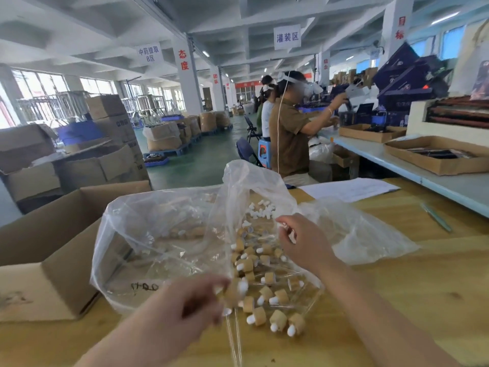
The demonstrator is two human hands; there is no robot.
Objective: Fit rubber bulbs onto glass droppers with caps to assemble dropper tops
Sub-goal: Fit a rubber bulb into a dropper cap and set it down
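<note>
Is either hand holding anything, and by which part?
The left hand pinches a dropper at its tan cap, though blurred. Whether the right hand holds anything cannot be told.

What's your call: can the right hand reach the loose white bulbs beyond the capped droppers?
Probably yes. The right hand hovers just short of the white bulbs, nothing visibly covering them; the plastic bag rises beside them, not across the way.
</note>
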